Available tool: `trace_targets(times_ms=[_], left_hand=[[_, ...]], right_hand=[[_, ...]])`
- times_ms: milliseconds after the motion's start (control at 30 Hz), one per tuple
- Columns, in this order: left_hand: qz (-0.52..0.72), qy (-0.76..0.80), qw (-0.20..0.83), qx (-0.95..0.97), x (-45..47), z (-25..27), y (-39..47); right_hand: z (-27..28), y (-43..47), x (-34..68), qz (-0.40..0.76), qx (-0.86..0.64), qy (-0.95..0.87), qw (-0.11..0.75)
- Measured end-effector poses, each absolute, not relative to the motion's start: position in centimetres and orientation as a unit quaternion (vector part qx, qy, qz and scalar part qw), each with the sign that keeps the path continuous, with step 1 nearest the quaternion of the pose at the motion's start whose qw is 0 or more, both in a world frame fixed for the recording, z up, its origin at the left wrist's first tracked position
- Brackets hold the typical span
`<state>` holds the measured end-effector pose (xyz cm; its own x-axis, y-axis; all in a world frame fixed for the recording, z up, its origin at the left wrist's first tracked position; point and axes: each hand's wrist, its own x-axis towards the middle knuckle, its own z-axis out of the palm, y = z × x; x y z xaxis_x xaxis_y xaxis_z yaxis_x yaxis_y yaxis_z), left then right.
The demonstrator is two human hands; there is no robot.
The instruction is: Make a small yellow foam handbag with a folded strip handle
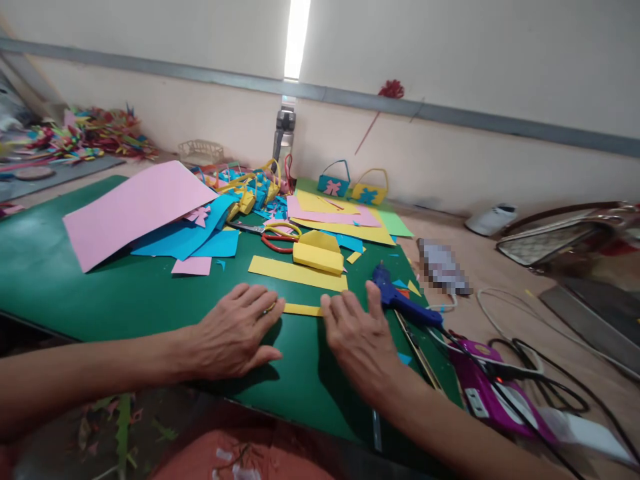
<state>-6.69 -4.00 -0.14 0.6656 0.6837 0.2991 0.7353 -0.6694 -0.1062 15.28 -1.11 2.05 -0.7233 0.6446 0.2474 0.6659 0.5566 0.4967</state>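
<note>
Green worktop [60, 280] spans frame; large pink sheet [135, 210] at far left over blue sheets [185, 237]; long yellow strip [295, 273] mid-worktop, folded yellow piece [319, 257] just behind it; scissors [273, 235] beyond; blue glue gun [400, 303] just right of right hand; left hand [235, 340] flat, palm down, fingers spread, grasping nothing; right hand [357, 340] likewise flat and released; narrow yellow strip [301, 309] lies on worktop between the hands, fingertips of both touching its ends.

No text, label, brand or number can be read anywhere on the cluttered craft table [60, 280].
</note>
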Motion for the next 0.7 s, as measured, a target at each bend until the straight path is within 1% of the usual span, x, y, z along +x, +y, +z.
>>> trace_targets(times_ms=[133, 333, 467, 567, 700], left_hand=[[-0.084, -0.373, 0.034, -0.924, -4.5, -1.1, -2.4], [-0.07, -0.367, -0.002, -0.928, -4.6, -1.5, -2.1], [-0.059, -0.374, 0.015, -0.925, -5.3, -1.3, -2.4], [-0.07, -0.388, 0.049, -0.918, -6.4, -1.4, -2.8], [-0.089, -0.41, 0.083, -0.904, -8.5, -1.9, -3.6]], right_hand=[[1.1, -1.3, 13.9, -0.248, -0.322, -0.914, -0.003], [-0.1, -0.9, 14.4, -0.229, -0.29, -0.929, -0.007], [-0.3, -0.7, 15.0, -0.251, -0.271, -0.929, -0.009], [-0.4, -0.8, 16.3, -0.278, -0.294, -0.915, -0.004], [0.0, -0.9, 18.4, -0.316, -0.328, -0.89, -0.018]])
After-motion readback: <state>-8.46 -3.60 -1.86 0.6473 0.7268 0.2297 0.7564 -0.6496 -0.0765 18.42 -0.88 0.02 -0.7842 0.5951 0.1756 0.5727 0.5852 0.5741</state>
